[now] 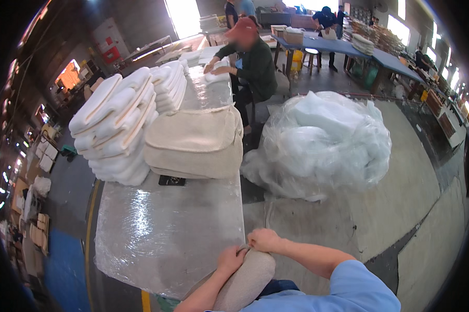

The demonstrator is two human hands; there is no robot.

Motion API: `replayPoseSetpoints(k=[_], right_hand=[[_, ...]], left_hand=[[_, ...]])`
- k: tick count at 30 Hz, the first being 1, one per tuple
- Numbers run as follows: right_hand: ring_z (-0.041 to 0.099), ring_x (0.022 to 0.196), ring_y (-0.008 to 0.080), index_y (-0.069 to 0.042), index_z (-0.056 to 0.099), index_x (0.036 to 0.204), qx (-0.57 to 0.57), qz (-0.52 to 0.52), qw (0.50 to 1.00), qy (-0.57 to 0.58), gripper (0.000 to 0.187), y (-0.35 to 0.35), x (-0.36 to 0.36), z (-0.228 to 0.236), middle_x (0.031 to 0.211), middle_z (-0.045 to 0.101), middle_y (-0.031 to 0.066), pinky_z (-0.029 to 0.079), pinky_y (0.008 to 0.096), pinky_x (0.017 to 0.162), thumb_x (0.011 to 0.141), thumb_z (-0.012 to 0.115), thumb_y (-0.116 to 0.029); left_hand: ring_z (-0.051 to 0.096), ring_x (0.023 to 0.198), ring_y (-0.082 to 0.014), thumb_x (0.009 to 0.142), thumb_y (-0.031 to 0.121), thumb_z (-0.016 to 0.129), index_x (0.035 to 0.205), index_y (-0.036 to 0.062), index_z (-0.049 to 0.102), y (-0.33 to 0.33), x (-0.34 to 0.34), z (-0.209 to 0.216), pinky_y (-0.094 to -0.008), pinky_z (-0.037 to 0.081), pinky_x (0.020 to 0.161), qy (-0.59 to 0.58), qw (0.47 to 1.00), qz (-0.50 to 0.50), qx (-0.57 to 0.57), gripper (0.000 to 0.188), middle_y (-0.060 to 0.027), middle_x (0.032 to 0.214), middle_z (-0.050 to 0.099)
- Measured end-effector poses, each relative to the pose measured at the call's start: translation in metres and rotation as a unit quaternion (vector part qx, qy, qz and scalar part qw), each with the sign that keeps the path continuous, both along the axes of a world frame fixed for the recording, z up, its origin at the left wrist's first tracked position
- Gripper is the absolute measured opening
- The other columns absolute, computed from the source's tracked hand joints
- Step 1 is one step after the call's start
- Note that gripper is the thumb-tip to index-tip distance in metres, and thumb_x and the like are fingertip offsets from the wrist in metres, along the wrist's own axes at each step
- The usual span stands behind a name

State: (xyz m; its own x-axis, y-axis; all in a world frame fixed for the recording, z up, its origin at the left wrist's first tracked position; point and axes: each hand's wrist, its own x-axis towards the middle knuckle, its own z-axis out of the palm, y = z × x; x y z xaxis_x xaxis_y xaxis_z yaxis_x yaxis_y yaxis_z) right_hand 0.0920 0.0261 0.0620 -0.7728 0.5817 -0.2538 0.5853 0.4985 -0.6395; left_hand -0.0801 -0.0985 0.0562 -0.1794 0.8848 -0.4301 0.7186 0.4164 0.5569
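A plump beige fabric cushion (245,283) rests against my lap at the table's near right corner. My left hand (231,261) grips its upper edge, fingers curled onto the cloth. Right beside it, my right hand (264,241) pinches the cloth at the same top end with closed fingers. What lies between the fingertips is too small to make out. Farther up the table (177,229), which is wrapped in clear plastic, sits a pile of flat beige cushion covers (193,138). A small dark flat object (171,180) lies at that pile's front edge.
Tall stacks of folded white padding (112,122) stand left of the covers. On the floor to the right bulges a large clear plastic bag of white filling (323,143). A co-worker in a red cap (258,65) handles white padding at the table's far end. Blue tables (343,47) stand behind.
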Motion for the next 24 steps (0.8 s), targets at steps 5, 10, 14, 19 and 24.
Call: replayPoseSetpoints(k=[5, 10, 14, 19, 24], right_hand=[[0.075, 0.093, 0.0328, -0.011, 0.08, 0.101, -0.138, 0.045, 0.988, -0.058, 0.029, 0.027, 0.012, -0.005, 0.098, 0.078, 0.0158, 0.058, 0.0461, 0.083, 0.091, 0.075, -0.037], [0.075, 0.092, 0.0338, -0.008, 0.08, 0.101, -0.263, 0.058, 0.952, -0.144, 0.029, 0.046, 0.008, -0.009, 0.098, 0.078, 0.0168, 0.057, 0.0446, 0.082, 0.092, 0.076, -0.036], [0.071, 0.096, 0.041, -0.005, 0.072, 0.097, -0.067, 0.157, 0.985, -0.033, 0.019, 0.031, 0.007, -0.016, 0.098, 0.075, 0.0198, 0.055, 0.0488, 0.082, 0.096, 0.07, -0.024], [0.068, 0.095, 0.0444, -0.005, 0.063, 0.098, -0.011, 0.091, 0.995, 0.041, 0.019, 0.013, 0.017, -0.034, 0.095, 0.071, 0.0203, 0.052, 0.0538, 0.081, 0.098, 0.067, -0.023], [0.068, 0.092, 0.0437, -0.005, 0.064, 0.096, -0.057, 0.001, 0.998, 0.027, 0.019, 0.008, 0.013, -0.039, 0.092, 0.071, 0.0208, 0.052, 0.0526, 0.078, 0.097, 0.07, -0.023]], left_hand=[[0.07, 0.107, -0.0443, 0.098, 0.06, 0.062, 0.114, 0.0068, 0.077, 0.018, 0.002, 0.003, -0.0512, 0.054, 0.091, -0.064, 0.996, -0.004, -0.069, 0.057, -0.0246, 0.113, 0.075], [0.07, 0.107, -0.0435, 0.101, 0.057, 0.059, 0.116, 0.0068, 0.076, 0.021, 0.008, -0.009, -0.0512, 0.054, 0.091, -0.073, 0.994, -0.034, -0.079, 0.055, -0.0241, 0.112, 0.075], [0.07, 0.107, -0.0441, 0.103, 0.051, 0.059, 0.114, 0.0072, 0.076, 0.018, 0.0, -0.02, -0.0523, 0.054, 0.09, -0.075, 0.995, -0.06, -0.042, 0.049, -0.0243, 0.112, 0.074], [0.069, 0.104, -0.0448, 0.102, 0.039, 0.06, 0.108, 0.0061, 0.076, 0.019, 0.007, -0.015, -0.0553, 0.054, 0.088, -0.048, 0.997, -0.053, -0.035, 0.037, -0.0256, 0.105, 0.073], [0.069, 0.092, -0.0467, 0.098, 0.028, 0.06, 0.098, 0.0061, 0.07, 0.008, 0.018, -0.027, -0.0593, 0.052, 0.08, -0.002, 0.997, 0.002, 0.078, 0.024, -0.0243, 0.092, 0.072]])
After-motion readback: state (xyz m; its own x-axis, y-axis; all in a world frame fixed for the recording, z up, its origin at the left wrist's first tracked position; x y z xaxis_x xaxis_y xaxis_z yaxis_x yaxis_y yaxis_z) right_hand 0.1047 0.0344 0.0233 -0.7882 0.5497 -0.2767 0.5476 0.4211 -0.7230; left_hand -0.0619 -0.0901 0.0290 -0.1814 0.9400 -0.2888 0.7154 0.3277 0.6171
